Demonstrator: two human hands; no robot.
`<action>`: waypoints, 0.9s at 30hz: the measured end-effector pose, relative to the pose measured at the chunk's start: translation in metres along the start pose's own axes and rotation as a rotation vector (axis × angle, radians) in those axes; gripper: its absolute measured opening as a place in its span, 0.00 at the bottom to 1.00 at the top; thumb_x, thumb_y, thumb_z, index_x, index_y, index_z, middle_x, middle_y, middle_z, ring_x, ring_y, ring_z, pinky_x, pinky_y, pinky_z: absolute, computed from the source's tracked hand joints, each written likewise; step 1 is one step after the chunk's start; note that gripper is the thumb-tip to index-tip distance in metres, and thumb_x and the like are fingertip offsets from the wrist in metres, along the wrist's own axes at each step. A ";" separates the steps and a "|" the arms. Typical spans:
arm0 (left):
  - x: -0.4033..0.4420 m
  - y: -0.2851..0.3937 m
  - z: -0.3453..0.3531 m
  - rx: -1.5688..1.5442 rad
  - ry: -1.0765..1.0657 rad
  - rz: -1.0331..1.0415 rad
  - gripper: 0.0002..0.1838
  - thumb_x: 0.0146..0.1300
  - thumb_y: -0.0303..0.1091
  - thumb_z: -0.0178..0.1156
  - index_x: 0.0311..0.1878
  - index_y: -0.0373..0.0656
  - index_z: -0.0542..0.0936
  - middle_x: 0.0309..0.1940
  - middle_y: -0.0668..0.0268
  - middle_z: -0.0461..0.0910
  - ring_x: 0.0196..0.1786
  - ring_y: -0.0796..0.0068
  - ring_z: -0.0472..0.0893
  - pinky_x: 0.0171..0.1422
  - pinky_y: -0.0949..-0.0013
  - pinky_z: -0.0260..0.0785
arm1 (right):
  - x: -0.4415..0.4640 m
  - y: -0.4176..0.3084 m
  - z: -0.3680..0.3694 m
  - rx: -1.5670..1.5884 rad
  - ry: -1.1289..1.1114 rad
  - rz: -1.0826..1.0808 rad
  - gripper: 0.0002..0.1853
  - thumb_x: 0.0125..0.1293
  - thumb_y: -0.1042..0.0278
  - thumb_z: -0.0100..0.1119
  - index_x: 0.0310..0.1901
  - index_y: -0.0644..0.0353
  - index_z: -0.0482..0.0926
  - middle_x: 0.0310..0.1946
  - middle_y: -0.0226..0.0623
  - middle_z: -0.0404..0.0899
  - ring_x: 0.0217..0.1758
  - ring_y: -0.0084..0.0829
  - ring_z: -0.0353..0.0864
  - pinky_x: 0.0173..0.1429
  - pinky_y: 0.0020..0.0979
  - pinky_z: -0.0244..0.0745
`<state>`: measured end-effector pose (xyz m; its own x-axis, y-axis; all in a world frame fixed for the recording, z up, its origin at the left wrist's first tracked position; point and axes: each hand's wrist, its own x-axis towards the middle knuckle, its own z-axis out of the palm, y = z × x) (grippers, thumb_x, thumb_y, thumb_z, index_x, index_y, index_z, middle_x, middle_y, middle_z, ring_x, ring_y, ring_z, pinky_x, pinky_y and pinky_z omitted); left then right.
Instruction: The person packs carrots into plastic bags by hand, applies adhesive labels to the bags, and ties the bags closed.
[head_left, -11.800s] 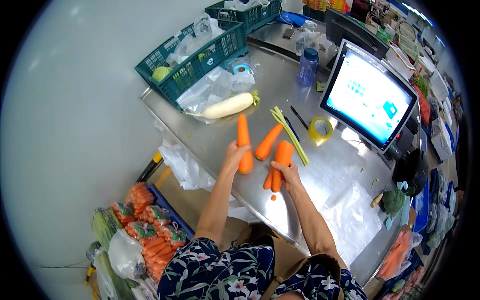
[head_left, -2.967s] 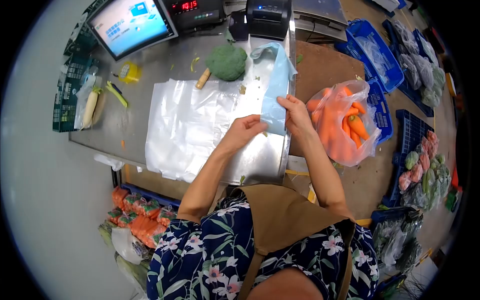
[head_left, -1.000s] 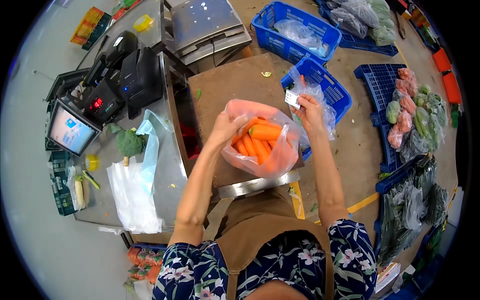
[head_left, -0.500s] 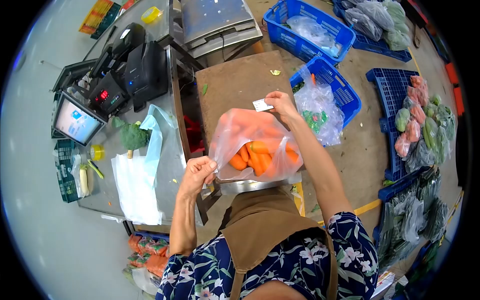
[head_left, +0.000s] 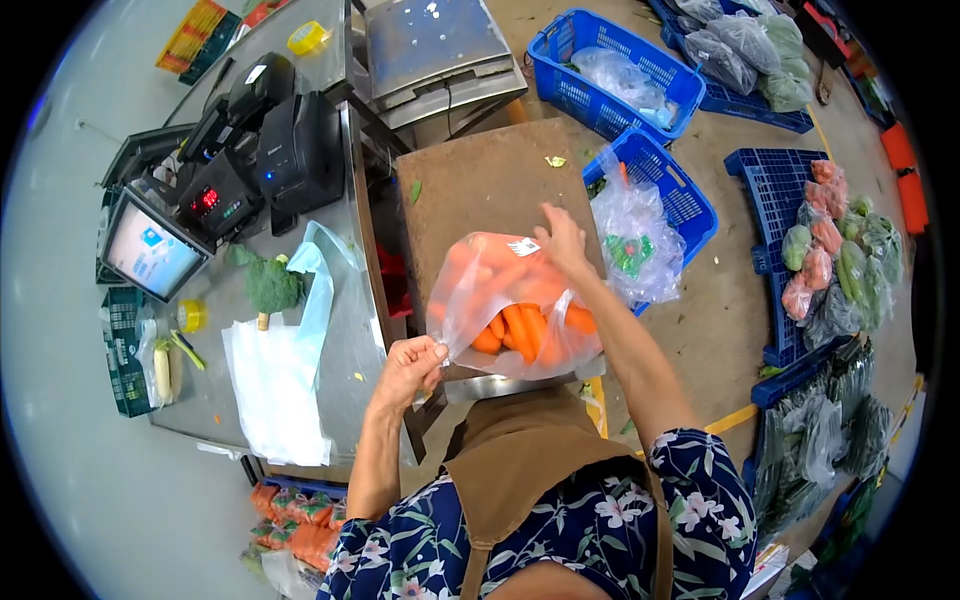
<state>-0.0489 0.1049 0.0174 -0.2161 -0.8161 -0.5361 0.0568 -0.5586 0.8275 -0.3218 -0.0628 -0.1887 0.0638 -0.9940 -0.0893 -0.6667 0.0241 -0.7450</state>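
A clear plastic bag of carrots lies on the brown board in front of me, its mouth toward my body. Bare carrots show through the opening. My left hand pinches the bag's left edge between thumb and fingers. On the far side of the bag sits a small white printed label, flat against the plastic. Just right of that label is my right hand, its fingers apart and holding nothing. Whether its thumb still touches the label's edge is hard to see.
To the left, a metal table bears a broccoli head, white bags, a black printer and a screen. Blue crates stand at the right on the floor. A platform scale is beyond the board.
The label was between my right fingers and now lies on the bag. My right hand has let go, its fingers spreading. My left hand keeps its pinch on the bag's edge.
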 end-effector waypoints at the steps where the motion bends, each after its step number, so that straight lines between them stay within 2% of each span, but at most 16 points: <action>1: 0.001 0.000 -0.001 -0.002 -0.005 -0.018 0.15 0.65 0.36 0.59 0.23 0.41 0.75 0.11 0.72 0.68 0.15 0.85 0.64 0.20 0.79 0.56 | -0.008 -0.003 -0.002 0.058 0.040 -0.187 0.27 0.60 0.55 0.58 0.61 0.50 0.67 0.61 0.41 0.66 0.62 0.47 0.67 0.63 0.51 0.60; 4: 0.004 0.002 -0.005 0.007 -0.023 -0.022 0.16 0.65 0.36 0.58 0.22 0.41 0.74 0.11 0.72 0.68 0.15 0.84 0.65 0.21 0.78 0.56 | -0.056 -0.040 -0.027 -0.114 -0.335 -0.217 0.24 0.62 0.53 0.55 0.56 0.56 0.72 0.57 0.41 0.68 0.62 0.49 0.64 0.63 0.52 0.59; 7: 0.007 0.005 -0.011 0.061 -0.089 -0.085 0.16 0.67 0.38 0.56 0.24 0.41 0.75 0.12 0.70 0.70 0.16 0.83 0.68 0.23 0.78 0.60 | -0.105 -0.070 -0.065 -0.536 0.169 -0.262 0.24 0.62 0.50 0.55 0.51 0.62 0.72 0.49 0.42 0.71 0.52 0.47 0.70 0.57 0.47 0.62; 10: 0.012 0.005 -0.011 0.085 -0.190 -0.176 0.15 0.66 0.37 0.52 0.27 0.37 0.77 0.15 0.65 0.75 0.19 0.77 0.74 0.26 0.74 0.66 | -0.166 -0.099 -0.083 -0.409 0.347 -0.097 0.31 0.56 0.43 0.60 0.49 0.65 0.72 0.48 0.48 0.70 0.51 0.49 0.69 0.55 0.46 0.62; 11: 0.015 0.000 -0.014 0.075 -0.231 -0.146 0.13 0.62 0.32 0.50 0.29 0.33 0.77 0.17 0.61 0.76 0.20 0.72 0.76 0.28 0.71 0.69 | -0.184 -0.106 -0.082 -0.402 0.446 -0.024 0.33 0.53 0.42 0.61 0.49 0.65 0.71 0.48 0.50 0.69 0.51 0.49 0.69 0.55 0.46 0.62; 12: 0.019 -0.007 -0.016 0.064 -0.275 -0.111 0.12 0.58 0.28 0.48 0.30 0.28 0.78 0.20 0.56 0.78 0.21 0.67 0.79 0.30 0.68 0.73 | -0.194 -0.112 -0.086 -0.456 0.573 0.013 0.34 0.51 0.41 0.64 0.49 0.64 0.72 0.47 0.51 0.69 0.49 0.47 0.70 0.55 0.45 0.62; 13: 0.020 -0.003 -0.011 0.044 -0.322 -0.121 0.12 0.54 0.26 0.47 0.31 0.27 0.78 0.23 0.54 0.80 0.23 0.65 0.80 0.31 0.67 0.74 | -0.202 -0.106 -0.087 -0.514 0.580 0.095 0.33 0.52 0.47 0.66 0.51 0.66 0.71 0.48 0.52 0.69 0.49 0.47 0.70 0.54 0.43 0.65; 14: 0.019 0.001 -0.008 0.026 -0.363 -0.139 0.14 0.49 0.24 0.46 0.32 0.25 0.78 0.26 0.51 0.81 0.25 0.62 0.81 0.33 0.66 0.75 | -0.208 -0.091 -0.079 -0.389 0.574 0.241 0.33 0.53 0.48 0.65 0.52 0.67 0.71 0.48 0.53 0.69 0.50 0.47 0.70 0.55 0.42 0.65; 16: 0.023 0.002 -0.003 0.091 -0.394 -0.190 0.16 0.46 0.23 0.46 0.34 0.24 0.79 0.29 0.49 0.82 0.26 0.61 0.82 0.34 0.66 0.75 | -0.206 -0.053 -0.057 -0.095 0.547 0.498 0.32 0.54 0.52 0.65 0.54 0.67 0.71 0.49 0.53 0.71 0.51 0.48 0.71 0.56 0.42 0.67; 17: 0.032 -0.005 -0.009 0.136 -0.436 -0.219 0.17 0.45 0.24 0.45 0.34 0.23 0.79 0.32 0.47 0.82 0.25 0.61 0.81 0.34 0.65 0.76 | -0.206 -0.039 -0.055 0.100 0.464 0.490 0.31 0.55 0.52 0.65 0.54 0.67 0.71 0.49 0.53 0.72 0.51 0.48 0.72 0.56 0.41 0.67; 19: 0.037 -0.007 -0.007 0.046 -0.481 -0.316 0.15 0.54 0.22 0.47 0.41 0.26 0.78 0.34 0.49 0.82 0.24 0.65 0.80 0.30 0.69 0.75 | -0.205 -0.022 -0.064 0.488 0.273 0.431 0.31 0.55 0.53 0.64 0.55 0.67 0.72 0.49 0.53 0.74 0.53 0.47 0.73 0.58 0.40 0.68; 21: 0.045 -0.007 -0.006 0.047 -0.546 -0.351 0.13 0.64 0.26 0.51 0.49 0.30 0.77 0.36 0.50 0.81 0.22 0.71 0.79 0.30 0.72 0.75 | -0.195 -0.040 -0.065 0.379 0.413 0.199 0.30 0.55 0.50 0.64 0.53 0.65 0.75 0.47 0.51 0.77 0.50 0.46 0.76 0.58 0.41 0.69; 22: 0.047 -0.006 -0.005 -0.001 -0.581 -0.330 0.13 0.64 0.27 0.52 0.50 0.31 0.76 0.36 0.51 0.81 0.22 0.72 0.78 0.30 0.72 0.76 | -0.192 -0.056 -0.064 0.318 0.478 0.091 0.30 0.55 0.49 0.64 0.52 0.65 0.76 0.46 0.49 0.79 0.49 0.45 0.77 0.57 0.41 0.69; 23: 0.050 -0.004 -0.003 -0.049 -0.617 -0.311 0.14 0.64 0.27 0.53 0.51 0.32 0.76 0.35 0.51 0.81 0.21 0.73 0.78 0.31 0.72 0.76 | -0.187 -0.068 -0.063 0.239 0.505 0.076 0.29 0.54 0.45 0.64 0.44 0.66 0.79 0.39 0.48 0.81 0.42 0.47 0.80 0.52 0.42 0.72; 26: 0.056 -0.002 0.005 -0.146 -0.629 -0.224 0.15 0.63 0.29 0.57 0.52 0.34 0.76 0.33 0.54 0.81 0.20 0.76 0.77 0.31 0.72 0.77 | -0.176 -0.082 -0.069 0.019 -0.035 0.143 0.25 0.54 0.51 0.65 0.42 0.69 0.77 0.41 0.54 0.79 0.45 0.47 0.79 0.48 0.44 0.72; 27: 0.057 -0.004 0.005 -0.179 -0.615 -0.190 0.16 0.63 0.30 0.57 0.52 0.34 0.76 0.33 0.55 0.81 0.20 0.76 0.77 0.31 0.72 0.77 | -0.175 -0.082 -0.058 -0.083 -0.126 0.220 0.21 0.53 0.53 0.65 0.33 0.68 0.78 0.33 0.47 0.80 0.39 0.40 0.80 0.42 0.40 0.73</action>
<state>-0.0665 0.0611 -0.0154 -0.7517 -0.4977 -0.4328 0.1127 -0.7434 0.6592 -0.3220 0.1028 -0.0736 -0.0004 -0.9445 -0.3284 -0.7328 0.2237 -0.6426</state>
